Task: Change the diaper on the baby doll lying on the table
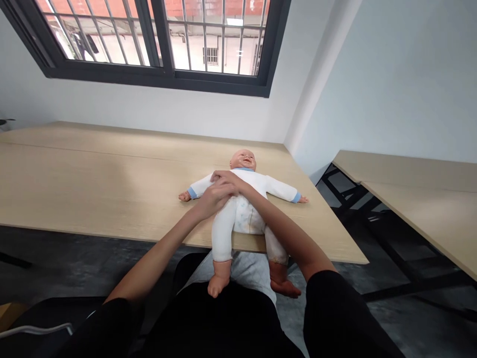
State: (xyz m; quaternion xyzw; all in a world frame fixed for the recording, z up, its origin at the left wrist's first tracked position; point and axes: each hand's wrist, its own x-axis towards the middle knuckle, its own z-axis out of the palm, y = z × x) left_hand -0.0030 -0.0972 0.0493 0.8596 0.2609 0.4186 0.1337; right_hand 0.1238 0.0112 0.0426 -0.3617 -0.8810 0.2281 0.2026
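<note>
A baby doll (254,180) lies on its back on the wooden table, its head away from me and arms spread. It has a white top with blue collar and cuffs. Around its hips is a printed white diaper (249,219). My left hand (219,195) is at the doll's waist on the left side, fingers bent and pressed together. Just above it, my right hand (228,178) reaches across the doll's torso, fingers curled down against the same side. The two hands overlap, and what the fingertips grip is hidden. The doll's legs hang over the near table edge toward my lap.
The pale wooden table (93,184) stretches left along the wall, under a barred window (160,40). A second table (421,184) with black legs stands to the right, across a gap. A black chair (55,318) is at the lower left.
</note>
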